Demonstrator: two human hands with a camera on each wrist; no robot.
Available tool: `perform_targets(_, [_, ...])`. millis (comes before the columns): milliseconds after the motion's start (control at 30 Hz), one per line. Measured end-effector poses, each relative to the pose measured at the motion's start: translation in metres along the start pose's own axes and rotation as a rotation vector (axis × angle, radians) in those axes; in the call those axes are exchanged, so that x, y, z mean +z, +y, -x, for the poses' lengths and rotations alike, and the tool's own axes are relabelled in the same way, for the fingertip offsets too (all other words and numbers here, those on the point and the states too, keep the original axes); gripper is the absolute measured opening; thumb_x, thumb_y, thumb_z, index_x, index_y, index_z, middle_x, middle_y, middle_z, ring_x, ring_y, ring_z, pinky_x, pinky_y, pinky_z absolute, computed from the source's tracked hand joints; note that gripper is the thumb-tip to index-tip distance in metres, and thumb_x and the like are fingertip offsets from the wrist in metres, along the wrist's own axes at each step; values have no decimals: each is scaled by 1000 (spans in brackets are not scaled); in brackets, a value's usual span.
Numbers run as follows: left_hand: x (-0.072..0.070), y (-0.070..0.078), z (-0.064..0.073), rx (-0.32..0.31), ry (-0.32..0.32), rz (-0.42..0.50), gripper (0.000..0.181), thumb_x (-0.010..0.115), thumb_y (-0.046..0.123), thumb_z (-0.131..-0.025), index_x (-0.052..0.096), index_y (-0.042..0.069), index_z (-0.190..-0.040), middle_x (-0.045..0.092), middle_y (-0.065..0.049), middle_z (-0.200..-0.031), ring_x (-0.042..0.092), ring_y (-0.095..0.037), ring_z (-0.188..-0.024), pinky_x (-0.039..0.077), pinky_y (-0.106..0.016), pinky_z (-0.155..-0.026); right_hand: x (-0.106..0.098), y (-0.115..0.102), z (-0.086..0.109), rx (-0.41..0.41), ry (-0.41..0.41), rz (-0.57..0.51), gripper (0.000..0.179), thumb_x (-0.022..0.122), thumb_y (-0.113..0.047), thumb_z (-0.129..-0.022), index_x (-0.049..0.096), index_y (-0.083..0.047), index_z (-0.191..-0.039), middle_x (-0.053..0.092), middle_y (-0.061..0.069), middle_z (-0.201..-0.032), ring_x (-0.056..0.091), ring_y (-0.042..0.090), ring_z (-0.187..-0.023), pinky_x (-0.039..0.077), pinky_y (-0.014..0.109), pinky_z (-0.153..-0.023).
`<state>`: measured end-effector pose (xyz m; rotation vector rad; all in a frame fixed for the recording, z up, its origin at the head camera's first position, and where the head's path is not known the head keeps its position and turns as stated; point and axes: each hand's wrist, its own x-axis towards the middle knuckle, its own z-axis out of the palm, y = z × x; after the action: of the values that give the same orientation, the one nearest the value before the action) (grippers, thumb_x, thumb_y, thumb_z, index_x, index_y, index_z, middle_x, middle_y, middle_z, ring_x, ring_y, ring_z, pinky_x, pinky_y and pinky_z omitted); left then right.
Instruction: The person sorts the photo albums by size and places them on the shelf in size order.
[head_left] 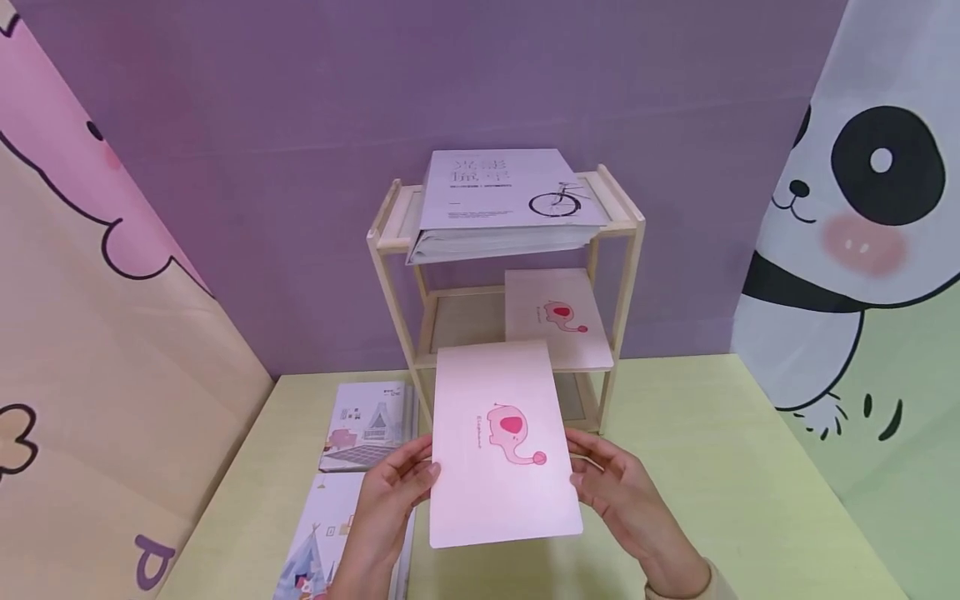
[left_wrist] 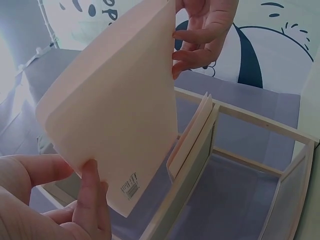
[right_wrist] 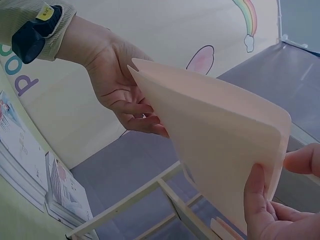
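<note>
A thin pale-pink notebook [head_left: 465, 500] with a pink elephant on its cover is held up in front of the shelf. My left hand [head_left: 386, 500] pinches its left edge between thumb and fingers. On the opposite edge, my right hand [head_left: 622, 504] does the same. The left wrist view shows the notebook's back [left_wrist: 115, 110] with a barcode near one corner. Its covers stand slightly apart in the right wrist view. A matching elephant notebook [head_left: 551, 333] lies on the right of the middle tier of the small wooden shelf [head_left: 630, 283].
A thick white stack topped by a bicycle cover [head_left: 487, 200] lies on the shelf's top tier. Two stacks of illustrated books, a rear one [head_left: 367, 425] and a front one [head_left: 315, 533], lie left on the pale green table [head_left: 697, 450]. Printed cloth walls surround it.
</note>
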<state>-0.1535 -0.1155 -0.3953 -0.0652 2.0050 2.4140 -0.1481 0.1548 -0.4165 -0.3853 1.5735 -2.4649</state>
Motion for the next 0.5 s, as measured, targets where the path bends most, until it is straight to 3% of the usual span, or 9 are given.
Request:
perform_targets(300, [3,4,-8,-8,2,-11,44,55,-6,-87,43,-16,-128,60,4,-96,56,-7,-83,47,-19,-66,-5,-1,-10,-4,-47,-1,44,50,5,-87,47,0,-130,58,4,-117,58,15,-102,52,26,-80])
perform_targets(500, [3,5,-14,-2,-12,-21,45,55,-5,-87,43,-16,-129,59,3,-96,55,-7,-84,47,-20,-68,-4,-6,-16,7,-28,24,51,51,1,-87,37,11,-135,58,5,-118,58,17,-104,52,27,-81])
